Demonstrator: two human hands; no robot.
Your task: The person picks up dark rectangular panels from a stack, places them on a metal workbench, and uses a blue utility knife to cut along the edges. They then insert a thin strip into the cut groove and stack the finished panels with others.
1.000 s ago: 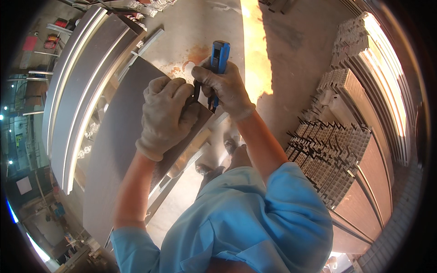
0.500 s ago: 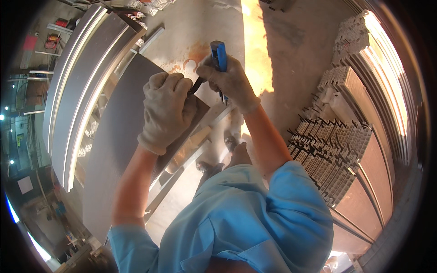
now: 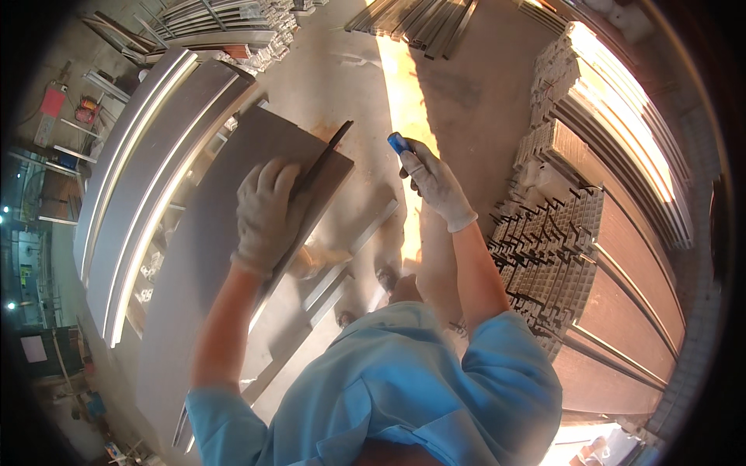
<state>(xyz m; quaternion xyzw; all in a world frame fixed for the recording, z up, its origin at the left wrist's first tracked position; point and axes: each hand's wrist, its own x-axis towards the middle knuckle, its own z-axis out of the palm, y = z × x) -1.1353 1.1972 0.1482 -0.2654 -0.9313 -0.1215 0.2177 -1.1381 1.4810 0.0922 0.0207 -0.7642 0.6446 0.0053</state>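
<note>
Left hand [image 3: 268, 213]: bent over dark panel [image 3: 194, 260], at near end of black strip [image 3: 332, 146]; grip, cannot tell
Right hand [image 3: 431, 182]: closed round blue tool [image 3: 399, 144]; apart from panel
Black strip: near panel's right edge, slanting away rightward; left hand nearer

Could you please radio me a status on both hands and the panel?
Left hand over dark panel, at black strip. Right hand gripping blue tool, apart from panel. Strip juts past panel's end.

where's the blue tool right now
In the head view's upper middle, the blue tool is in the gloved right hand, right of the grey panel.
</note>
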